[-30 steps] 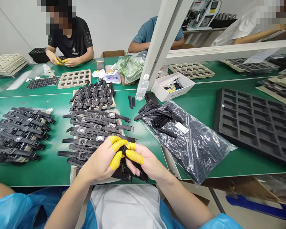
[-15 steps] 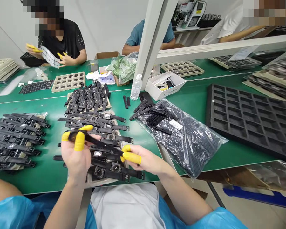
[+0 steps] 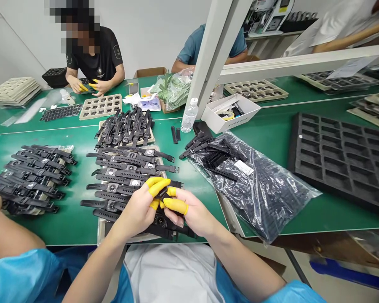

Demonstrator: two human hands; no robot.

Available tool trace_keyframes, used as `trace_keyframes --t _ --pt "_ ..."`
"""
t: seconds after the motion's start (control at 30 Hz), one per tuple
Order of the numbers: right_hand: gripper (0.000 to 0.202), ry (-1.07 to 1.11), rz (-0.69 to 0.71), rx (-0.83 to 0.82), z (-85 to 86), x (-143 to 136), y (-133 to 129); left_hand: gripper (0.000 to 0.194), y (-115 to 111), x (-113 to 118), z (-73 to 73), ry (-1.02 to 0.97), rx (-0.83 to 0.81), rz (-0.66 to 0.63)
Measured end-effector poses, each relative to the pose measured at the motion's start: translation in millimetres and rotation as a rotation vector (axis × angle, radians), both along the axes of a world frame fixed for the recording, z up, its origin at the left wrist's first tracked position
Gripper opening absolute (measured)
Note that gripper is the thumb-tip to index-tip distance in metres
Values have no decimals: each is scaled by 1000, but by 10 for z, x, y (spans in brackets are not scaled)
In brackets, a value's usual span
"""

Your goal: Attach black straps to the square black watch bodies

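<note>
Now closer: left hand (image 3: 141, 209), right hand (image 3: 193, 210)

On your table (image 3: 72, 227): watch piles (image 3: 131, 168), three; clear bottle (image 3: 189, 116), one; loose straps (image 3: 174, 135) beside it, two; open white box (image 3: 235, 124), one; black compartmented tray (image 3: 294, 145), one.

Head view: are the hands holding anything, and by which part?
The left hand and right hand hold a black item between yellow-covered fingertips; which part they grip cannot be told.
</note>
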State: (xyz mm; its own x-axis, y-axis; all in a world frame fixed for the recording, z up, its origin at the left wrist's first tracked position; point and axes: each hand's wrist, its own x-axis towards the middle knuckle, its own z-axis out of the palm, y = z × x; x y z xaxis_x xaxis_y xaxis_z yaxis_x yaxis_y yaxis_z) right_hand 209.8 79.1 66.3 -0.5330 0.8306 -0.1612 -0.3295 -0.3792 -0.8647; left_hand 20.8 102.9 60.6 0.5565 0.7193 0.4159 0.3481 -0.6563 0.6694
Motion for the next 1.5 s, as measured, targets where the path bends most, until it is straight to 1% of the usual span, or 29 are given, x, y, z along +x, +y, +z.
trace_keyframes --t 0.2,0.3,0.47,0.57,0.67,0.77,0.87,1.0,1.07,1.17,1.23,1.3,1.33,1.4,1.43,1.5 --pt "33 102 -116 -35 -56 -66 -19 61 -7 47 -11 -53 49 10" --pt "34 159 -107 -101 -41 -75 -25 60 -19 57 4 -75 37 -8" --pt "36 202 -104 -170 13 -40 -33 52 -53 40 101 -66 -22 -88" --pt "37 201 -87 -179 30 -14 -37 48 -51 48 131 -57 -5 -75" --pt "37 201 -40 -208 26 13 -37 45 -31 66 127 14 85 -45" --pt "37 195 -17 -233 17 34 -31 44 -21 72 132 80 167 -43" --pt "36 151 -35 -222 29 54 -23 46 -27 69 154 111 179 -54" --pt "38 80 -30 -202 58 84 -25 44 -30 66 180 236 230 -25" --pt "40 55 -25 -178 57 92 -42 42 -23 62 196 256 236 -38" --pt "41 2 -36 -86 39 89 -86 44 -15 58 233 170 175 -105" --pt "40 -36 -60 6 38 86 -123 47 -24 61 264 101 135 -148" --pt "39 -83 -105 127 63 92 -158 53 -52 59 305 71 142 -164" --pt "38 -124 -133 213 86 102 -173 57 -72 47 332 77 160 -157" --pt "33 -272 -182 438 143 137 -194 62 -115 -16 406 132 190 -129" --pt "30 -376 -192 558 171 161 -197 62 -132 -75 454 175 187 -99" --pt "25 -591 -169 760 207 210 -185 58 -152 -253 562 255 151 12"
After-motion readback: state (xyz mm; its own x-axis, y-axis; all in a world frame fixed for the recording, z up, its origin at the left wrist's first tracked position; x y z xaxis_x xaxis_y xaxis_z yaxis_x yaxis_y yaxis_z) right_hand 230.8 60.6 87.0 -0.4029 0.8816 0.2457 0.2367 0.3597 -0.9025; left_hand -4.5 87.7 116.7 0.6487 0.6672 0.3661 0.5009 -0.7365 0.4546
